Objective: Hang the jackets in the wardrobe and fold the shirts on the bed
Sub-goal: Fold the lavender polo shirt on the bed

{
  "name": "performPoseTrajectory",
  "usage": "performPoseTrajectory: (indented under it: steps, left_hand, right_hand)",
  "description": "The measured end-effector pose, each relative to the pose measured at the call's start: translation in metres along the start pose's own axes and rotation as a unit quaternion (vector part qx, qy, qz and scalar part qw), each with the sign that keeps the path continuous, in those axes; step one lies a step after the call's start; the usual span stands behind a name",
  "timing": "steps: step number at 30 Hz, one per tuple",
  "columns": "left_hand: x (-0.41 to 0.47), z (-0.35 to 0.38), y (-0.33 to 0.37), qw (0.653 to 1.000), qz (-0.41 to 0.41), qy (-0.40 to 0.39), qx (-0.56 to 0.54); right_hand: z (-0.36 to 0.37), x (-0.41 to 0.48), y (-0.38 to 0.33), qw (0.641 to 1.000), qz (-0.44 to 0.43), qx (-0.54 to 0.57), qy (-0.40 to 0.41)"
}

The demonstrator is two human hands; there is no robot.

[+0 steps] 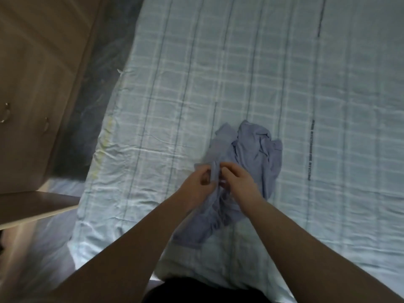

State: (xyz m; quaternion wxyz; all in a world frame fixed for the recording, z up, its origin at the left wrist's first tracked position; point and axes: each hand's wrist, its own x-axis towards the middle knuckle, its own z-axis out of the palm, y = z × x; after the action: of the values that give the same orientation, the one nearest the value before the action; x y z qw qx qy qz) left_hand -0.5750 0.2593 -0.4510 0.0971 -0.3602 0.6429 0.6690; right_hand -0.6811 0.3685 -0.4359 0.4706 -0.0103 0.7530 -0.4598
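The head view looks down on a wide bed covered with a pale blue checked sheet (273, 73). A crumpled, soft lavender-blue cotton shirt (251, 149) lies in a heap on the sheet, just below the frame's centre, trailing toward 6 o'clock under the forearms. The left hand (196, 182) is closed in a pinch on a narrow strip of the shirt's edge, fingers curled. Touching it at its 3 o'clock, the right hand (238, 180) is likewise closed around the same bunched edge. At 9 o'clock stands a brown wooden wardrobe (32, 84) with small metal handles, well apart from the shirt; one door seems to stand open at 8 o'clock.

The folding step appears only begun: the shirt is still bunched, no fold made. The next move likely calls for finding the collar or hem, drawing the hands apart and spreading the cloth flat on the sheet.
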Motion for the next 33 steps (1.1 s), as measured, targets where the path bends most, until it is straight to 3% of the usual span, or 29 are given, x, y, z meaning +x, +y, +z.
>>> performPoseTrajectory:
  steps: [8,12,19,22,27,29,33]
  left_hand:
    - [-0.076,0.023,0.056,0.980,0.157,-0.073,0.099]
    - [-0.104,0.037,0.078,0.966,0.239,-0.040,0.087]
    - [-0.139,0.071,0.091,0.965,0.238,0.079,0.080]
    - [-0.152,0.086,0.093,0.958,0.238,0.135,0.089]
    - [-0.193,0.134,0.086,0.961,0.190,0.164,0.114]
    - [-0.206,0.162,0.080,0.971,0.130,0.145,0.141]
    - [-0.224,0.227,0.087,0.984,0.143,0.010,0.103]
  right_hand:
    - [-0.042,-0.099,-0.043,0.994,-0.069,-0.084,0.014]
    - [-0.062,-0.142,-0.049,0.991,-0.102,-0.089,0.001]
    - [-0.101,-0.202,-0.055,0.961,-0.170,-0.212,0.053]
    - [-0.135,-0.229,-0.047,0.969,-0.171,-0.158,0.077]
    - [-0.199,-0.290,-0.031,0.975,-0.215,-0.054,0.030]
    - [-0.226,-0.319,-0.023,0.968,-0.245,-0.045,0.012]
    - [-0.285,-0.374,-0.003,0.955,-0.290,-0.062,0.003]
